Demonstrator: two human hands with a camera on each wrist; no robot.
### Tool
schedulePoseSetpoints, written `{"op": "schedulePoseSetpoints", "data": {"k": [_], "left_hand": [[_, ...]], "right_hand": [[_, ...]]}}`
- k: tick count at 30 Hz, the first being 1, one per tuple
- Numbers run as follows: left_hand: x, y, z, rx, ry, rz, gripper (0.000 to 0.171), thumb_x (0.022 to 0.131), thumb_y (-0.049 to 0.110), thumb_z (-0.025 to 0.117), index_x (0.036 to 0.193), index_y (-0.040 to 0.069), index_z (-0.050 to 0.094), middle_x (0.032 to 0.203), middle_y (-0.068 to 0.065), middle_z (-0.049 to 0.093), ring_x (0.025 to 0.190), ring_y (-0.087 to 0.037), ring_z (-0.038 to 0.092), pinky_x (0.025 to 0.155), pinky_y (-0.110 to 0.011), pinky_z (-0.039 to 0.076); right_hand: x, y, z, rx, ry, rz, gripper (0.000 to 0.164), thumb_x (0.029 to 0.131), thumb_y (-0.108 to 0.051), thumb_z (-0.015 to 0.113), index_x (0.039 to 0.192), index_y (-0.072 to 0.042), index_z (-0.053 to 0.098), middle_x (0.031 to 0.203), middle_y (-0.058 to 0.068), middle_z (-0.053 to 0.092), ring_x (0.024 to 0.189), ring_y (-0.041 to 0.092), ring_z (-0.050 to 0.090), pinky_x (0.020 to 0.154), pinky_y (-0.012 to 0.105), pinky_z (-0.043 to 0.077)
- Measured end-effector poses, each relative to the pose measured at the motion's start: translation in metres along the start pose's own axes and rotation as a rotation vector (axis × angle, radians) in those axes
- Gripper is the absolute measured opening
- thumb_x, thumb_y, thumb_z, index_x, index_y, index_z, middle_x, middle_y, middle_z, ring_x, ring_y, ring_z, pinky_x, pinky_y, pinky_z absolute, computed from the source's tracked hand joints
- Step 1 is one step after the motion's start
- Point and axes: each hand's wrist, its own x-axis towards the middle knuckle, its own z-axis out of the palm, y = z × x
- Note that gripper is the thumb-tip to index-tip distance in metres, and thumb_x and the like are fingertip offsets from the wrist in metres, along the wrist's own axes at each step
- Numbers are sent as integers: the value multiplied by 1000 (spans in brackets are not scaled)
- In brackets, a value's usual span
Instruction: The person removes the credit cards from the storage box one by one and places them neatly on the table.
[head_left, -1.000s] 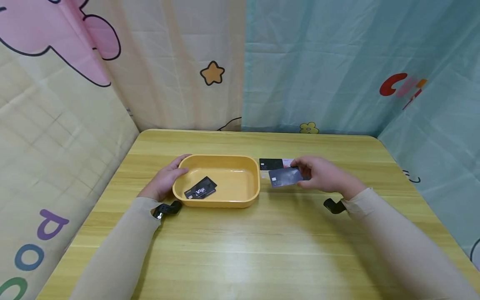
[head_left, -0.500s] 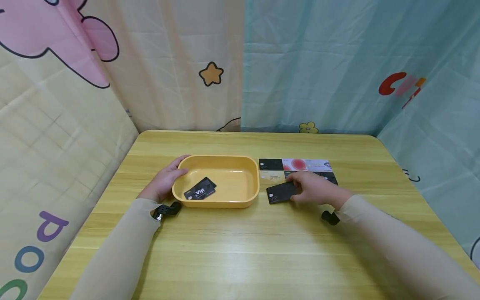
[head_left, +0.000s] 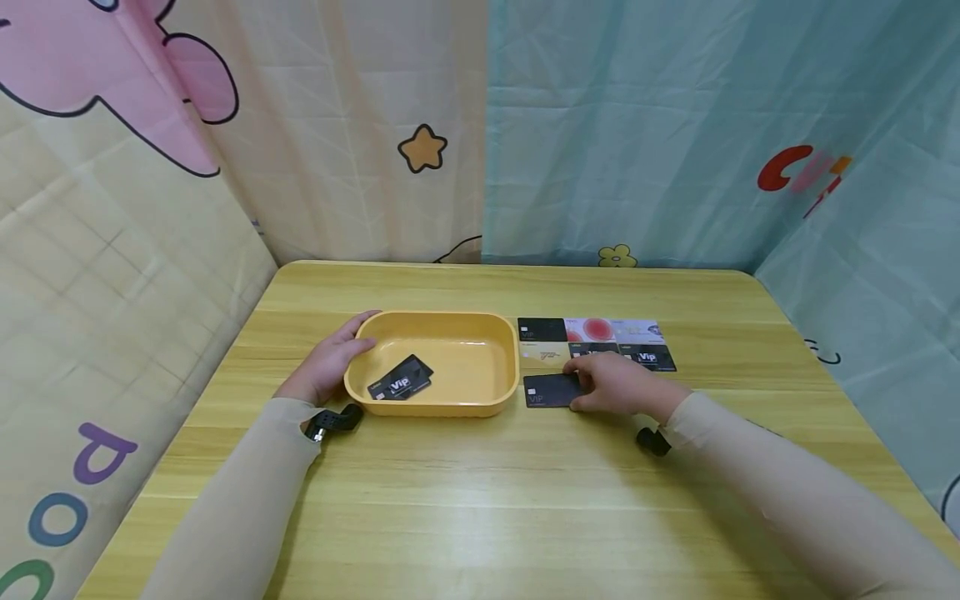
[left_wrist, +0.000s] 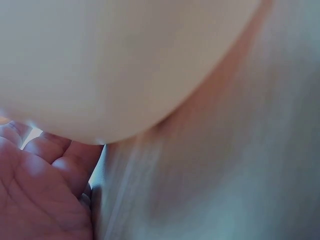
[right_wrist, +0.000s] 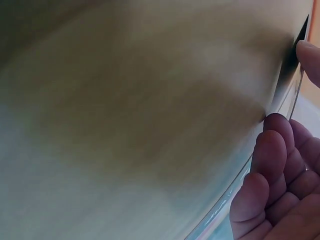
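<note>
In the head view my left hand [head_left: 324,364] holds the left end of a yellow tray [head_left: 433,409], its thumb over the rim. Overlapping black Vip cards [head_left: 402,379] lie inside the tray, at the left. My right hand [head_left: 618,385] pinches a dark VIP card [head_left: 550,391] by its right end, low at the tabletop just right of the tray. In the right wrist view, the thumb [right_wrist: 311,60] and fingers [right_wrist: 271,155] are around the card's edge. The left wrist view shows the left palm [left_wrist: 40,195] under the blurred tray wall [left_wrist: 125,70].
Behind the held card, two rows of cards lie on the wooden table [head_left: 465,508]: a black VIP card [head_left: 541,329], a pink card with a red circle [head_left: 592,328], a pale card [head_left: 637,331], a gold card [head_left: 543,355] and black Vip cards [head_left: 647,357]. Curtains [head_left: 637,125] enclose the table.
My right hand has brought the VIP card down and toward me, from above the rows to the tabletop in front of them, and straightened it. The left hand and tray stay put.
</note>
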Motion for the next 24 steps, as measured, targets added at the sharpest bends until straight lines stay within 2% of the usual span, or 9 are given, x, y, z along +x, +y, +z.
{"op": "schedulePoseSetpoints", "data": {"k": [8,15,24], "left_hand": [[-1,0,1,3,-3,11,59,113,25,41,168,30,22,170,-16,30,140,-38,52,96,-28,59],[0,-1,0,18,7,3,58,114,25,41,168,31,22,172,-13,28,145,-38,47,98,-27,57],[0,-1,1,22,9,-1,57,114,25,40,168,31,23,171,-13,29,144,-37,47,98,-26,57]], "right_hand": [[3,-2,2,23,-13,15,53,88,-32,87,133,-13,67,88,2,61,86,19,57,79,34,48],[5,-2,2,7,-12,22,52,88,-33,87,132,-13,68,87,2,61,84,18,57,78,33,49],[6,3,3,17,-14,27,50,89,-29,86,132,-12,68,85,1,62,80,17,58,73,32,48]]}}
